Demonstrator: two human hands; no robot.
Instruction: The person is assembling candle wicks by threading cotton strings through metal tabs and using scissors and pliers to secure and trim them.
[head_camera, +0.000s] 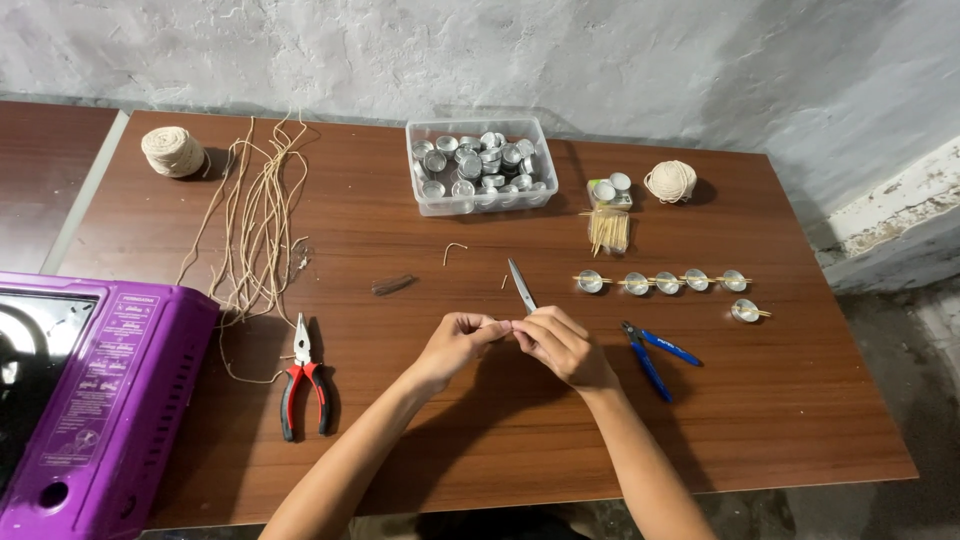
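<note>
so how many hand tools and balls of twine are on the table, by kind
pliers, red handles: 1
pliers, blue handles: 1
scissors, in the right hand: 1
balls of twine: 2
total: 5

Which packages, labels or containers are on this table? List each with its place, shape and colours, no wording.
Purple stove: near left corner, boxy purple casing with a black cooking top.
Printed label: on the stove's top face, pale print on purple, rectangular.
Clear plastic tub: far centre, rectangular, see-through, full of small silver metal cups.
Small box: right of the tub, by a ball of twine, holding silver cups; details too small to tell.
</note>
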